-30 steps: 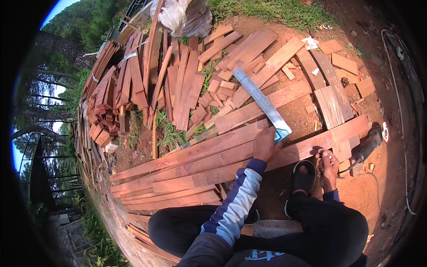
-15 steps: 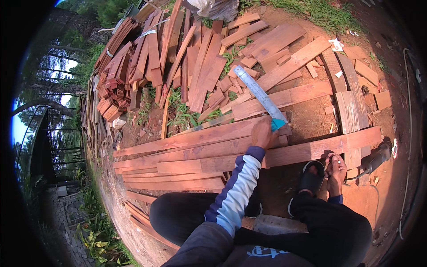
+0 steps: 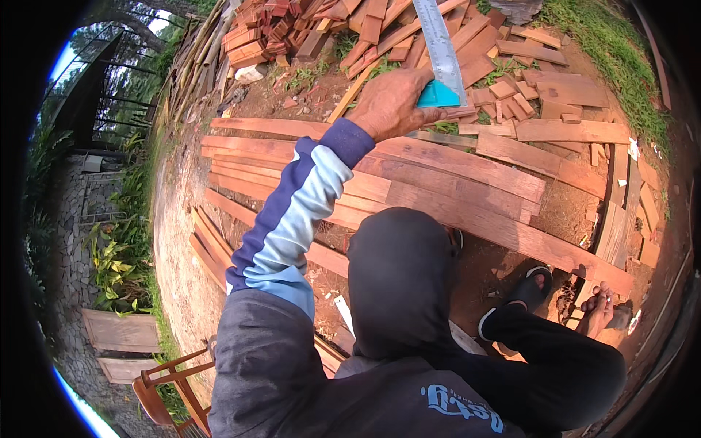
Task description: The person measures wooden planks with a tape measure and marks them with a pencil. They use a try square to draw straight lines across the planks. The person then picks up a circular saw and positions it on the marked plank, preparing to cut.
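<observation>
A person squats on bare red earth beside a row of long reddish-brown wooden planks (image 3: 467, 182). The left hand (image 3: 394, 102), arm in a blue-and-pale striped sleeve (image 3: 292, 212), is closed around the turquoise handle of a flat steel square ruler (image 3: 442, 51), whose blade points away toward the heap of short offcuts (image 3: 307, 22) beyond. A second ago that hand pressed the ruler onto the planks; it now hangs lifted above them, the measuring apparently finished. The right hand is out of sight.

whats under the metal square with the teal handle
Reddish wooden planks and short offcuts lie beneath the metal square with the teal handle. The left hand covers the spot under the handle.
</observation>
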Motion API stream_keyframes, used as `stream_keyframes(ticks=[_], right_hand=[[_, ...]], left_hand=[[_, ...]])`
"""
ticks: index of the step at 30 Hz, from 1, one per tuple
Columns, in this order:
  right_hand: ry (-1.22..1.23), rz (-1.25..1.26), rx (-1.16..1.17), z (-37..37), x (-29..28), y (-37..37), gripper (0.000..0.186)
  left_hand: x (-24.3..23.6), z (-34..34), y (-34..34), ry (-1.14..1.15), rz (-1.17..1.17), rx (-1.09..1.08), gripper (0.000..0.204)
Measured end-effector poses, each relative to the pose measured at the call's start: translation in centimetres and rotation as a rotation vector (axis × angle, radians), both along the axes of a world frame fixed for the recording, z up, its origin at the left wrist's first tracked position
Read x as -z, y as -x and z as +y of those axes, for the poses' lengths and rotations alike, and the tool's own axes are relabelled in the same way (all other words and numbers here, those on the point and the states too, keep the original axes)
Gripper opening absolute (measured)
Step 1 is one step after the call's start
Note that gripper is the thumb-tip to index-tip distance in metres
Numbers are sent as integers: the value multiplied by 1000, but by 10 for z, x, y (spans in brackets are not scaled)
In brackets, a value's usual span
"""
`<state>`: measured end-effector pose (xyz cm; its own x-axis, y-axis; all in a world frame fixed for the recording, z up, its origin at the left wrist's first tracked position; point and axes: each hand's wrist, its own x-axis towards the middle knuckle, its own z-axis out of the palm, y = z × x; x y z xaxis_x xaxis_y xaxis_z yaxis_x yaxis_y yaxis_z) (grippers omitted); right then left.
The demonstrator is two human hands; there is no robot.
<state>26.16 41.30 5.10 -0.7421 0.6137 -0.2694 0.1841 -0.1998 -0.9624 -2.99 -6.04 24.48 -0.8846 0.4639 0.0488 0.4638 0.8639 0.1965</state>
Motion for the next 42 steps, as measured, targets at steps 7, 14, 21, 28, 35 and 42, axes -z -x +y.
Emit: stream_keyframes(ticks=[7, 14, 21, 28, 35, 42], right_hand=[[-284, -198, 52, 22, -34, 14, 26], [-453, -292, 30, 58, -51, 29, 29], [-531, -345, 45, 89, -69, 34, 32], [-695, -225, -235, 137, -131, 63, 34], [-880, -24, -452, 88, -188, 121, 38], [-727, 260, -808, -103, -276, 156, 40]], left_hand=[[81, -176, -288, -66, -62, -561, 51], [179, -174, -480, -217, -309, -1011, 53], [222, -152, -560, -94, -525, -987, 60], [245, -107, -599, -51, -575, -883, 59], [257, -111, -627, 117, -552, -766, 55], [209, -108, -505, -402, -173, -1134, 43]])
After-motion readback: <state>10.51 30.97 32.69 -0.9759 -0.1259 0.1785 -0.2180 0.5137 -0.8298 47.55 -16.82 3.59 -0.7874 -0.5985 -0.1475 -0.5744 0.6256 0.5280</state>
